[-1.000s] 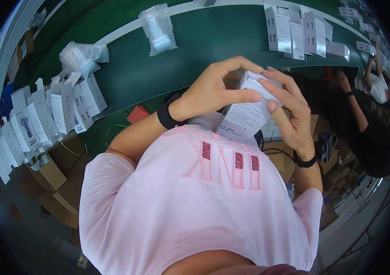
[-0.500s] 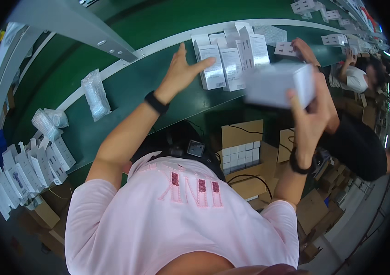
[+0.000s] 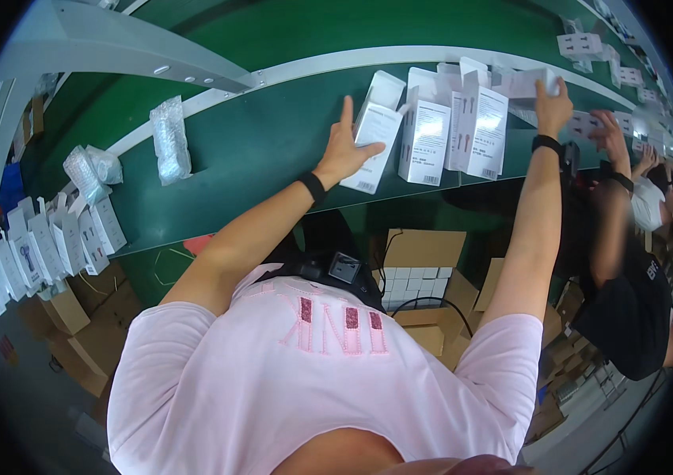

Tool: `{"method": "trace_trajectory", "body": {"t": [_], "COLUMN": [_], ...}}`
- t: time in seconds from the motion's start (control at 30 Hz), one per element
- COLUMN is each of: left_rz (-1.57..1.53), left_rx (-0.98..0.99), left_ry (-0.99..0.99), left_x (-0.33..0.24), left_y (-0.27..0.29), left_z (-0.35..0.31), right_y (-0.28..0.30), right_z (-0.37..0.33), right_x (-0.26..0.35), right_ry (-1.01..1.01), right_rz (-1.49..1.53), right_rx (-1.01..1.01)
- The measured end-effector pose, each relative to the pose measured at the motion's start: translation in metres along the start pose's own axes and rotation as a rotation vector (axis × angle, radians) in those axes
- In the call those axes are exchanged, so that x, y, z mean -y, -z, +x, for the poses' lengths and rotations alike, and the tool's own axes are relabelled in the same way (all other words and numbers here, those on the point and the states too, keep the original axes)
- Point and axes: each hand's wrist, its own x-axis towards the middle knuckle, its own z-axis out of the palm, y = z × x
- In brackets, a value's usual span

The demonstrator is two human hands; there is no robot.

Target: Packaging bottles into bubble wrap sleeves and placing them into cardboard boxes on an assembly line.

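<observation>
My left hand (image 3: pixel 350 152) grips a white carton (image 3: pixel 374 141), its thumb across the front face and its index finger stretched along the side. This carton leans on the green bench, its top flap raised. To its right stand a second white carton (image 3: pixel 426 146) and another white carton (image 3: pixel 484 134), both with open flaps; more stand partly hidden behind. My right hand (image 3: pixel 552 109) is closed on the end of a white box (image 3: pixel 520 84), which lies sideways behind the row. Its fingers wrap over the box's right end.
Bubble-wrapped packs (image 3: pixel 170 142) lie on the green bench (image 3: pixel 249 150) at the left, beside a row of open cartons (image 3: pixel 55 245). A grey metal post (image 3: pixel 146 47) rises at the back left. A co-worker's hand (image 3: pixel 610 138) is close on my right. Below stands a cardboard box (image 3: pixel 423 241).
My right hand has carried its box from in front of the row to behind it at the right. My left hand has closed on the leftmost carton, which now leans apart from the others.
</observation>
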Motion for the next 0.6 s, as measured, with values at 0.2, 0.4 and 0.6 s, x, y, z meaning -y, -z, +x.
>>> {"method": "trace_trajectory", "body": {"t": [0.2, 0.4, 0.6], "left_rz": [-0.185, -0.201, -0.324], "left_rx": [-0.053, -0.054, 0.016], "left_ry": [-0.399, -0.629, -0.001], "left_x": [-0.029, -0.069, -0.022], "left_y": [0.077, 0.145, 0.191], "left_z": [-0.066, -0.130, -0.165], "right_y": [0.019, 0.128, 0.219], "right_z": [0.017, -0.029, -0.174], "right_x": [-0.023, 0.137, 0.300], "right_ry": [0.132, 0.416, 0.790], "right_rz": [-0.029, 0.230, 0.722], "right_rx": [0.047, -0.021, 0.047]}}
